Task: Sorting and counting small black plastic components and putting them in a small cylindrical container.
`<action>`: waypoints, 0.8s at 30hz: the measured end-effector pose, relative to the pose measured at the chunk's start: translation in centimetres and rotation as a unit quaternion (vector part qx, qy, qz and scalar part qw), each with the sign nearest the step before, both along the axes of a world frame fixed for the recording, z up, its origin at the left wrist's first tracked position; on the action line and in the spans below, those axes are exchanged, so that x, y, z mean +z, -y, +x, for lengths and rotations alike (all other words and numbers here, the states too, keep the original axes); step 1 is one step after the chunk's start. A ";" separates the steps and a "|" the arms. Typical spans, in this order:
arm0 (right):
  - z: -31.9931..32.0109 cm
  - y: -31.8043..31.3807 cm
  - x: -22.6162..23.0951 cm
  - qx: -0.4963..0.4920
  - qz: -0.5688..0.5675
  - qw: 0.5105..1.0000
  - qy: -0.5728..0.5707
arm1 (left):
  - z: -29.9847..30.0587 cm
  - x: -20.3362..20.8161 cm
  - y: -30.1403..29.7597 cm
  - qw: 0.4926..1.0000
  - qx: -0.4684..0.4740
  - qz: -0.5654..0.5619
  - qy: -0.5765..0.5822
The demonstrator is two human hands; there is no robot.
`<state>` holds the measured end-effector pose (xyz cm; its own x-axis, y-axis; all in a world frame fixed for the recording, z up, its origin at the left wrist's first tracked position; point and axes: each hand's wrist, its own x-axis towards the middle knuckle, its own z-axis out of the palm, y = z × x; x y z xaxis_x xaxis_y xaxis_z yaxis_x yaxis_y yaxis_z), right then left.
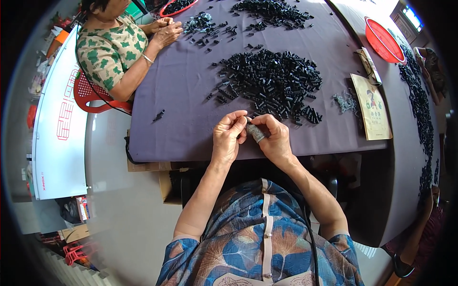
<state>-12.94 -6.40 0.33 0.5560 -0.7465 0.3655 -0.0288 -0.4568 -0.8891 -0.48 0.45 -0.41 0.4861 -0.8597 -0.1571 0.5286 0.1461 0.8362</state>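
My left hand and my right hand meet over the table's near edge, fingertips almost touching. Between their pinched fingers sits a small black part, mostly covered, so its exact kind cannot be made out. A grey wrap covers one finger of the right hand. Just beyond my hands lies a large heap of short black cylindrical pieces. A few stray black pieces rest on the cloth to the left.
A purple-grey cloth covers the table. To the right are a paper booklet, a tangle of thin scraps and a red basket. At far left a person works beside another heap. More black pieces line the right-hand table.
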 end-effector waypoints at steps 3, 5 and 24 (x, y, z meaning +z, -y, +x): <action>0.2 0.0 -0.6 -0.002 0.055 0.998 0.042 | 0.0 -0.1 0.0 1.000 0.009 0.001 -0.010; 0.2 0.0 -0.8 -0.003 0.062 0.997 0.040 | 0.0 -0.3 0.0 1.000 0.010 0.002 -0.010; 0.1 0.0 -0.7 0.010 0.124 0.991 0.057 | 0.0 -0.3 -0.2 1.000 0.006 -0.019 -0.002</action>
<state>-12.83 -6.37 -0.42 0.5371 -0.8102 0.2348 0.0861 -0.2243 -0.9707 -0.51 0.60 -0.67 0.4952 -0.8595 -0.1265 0.5307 0.1840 0.8274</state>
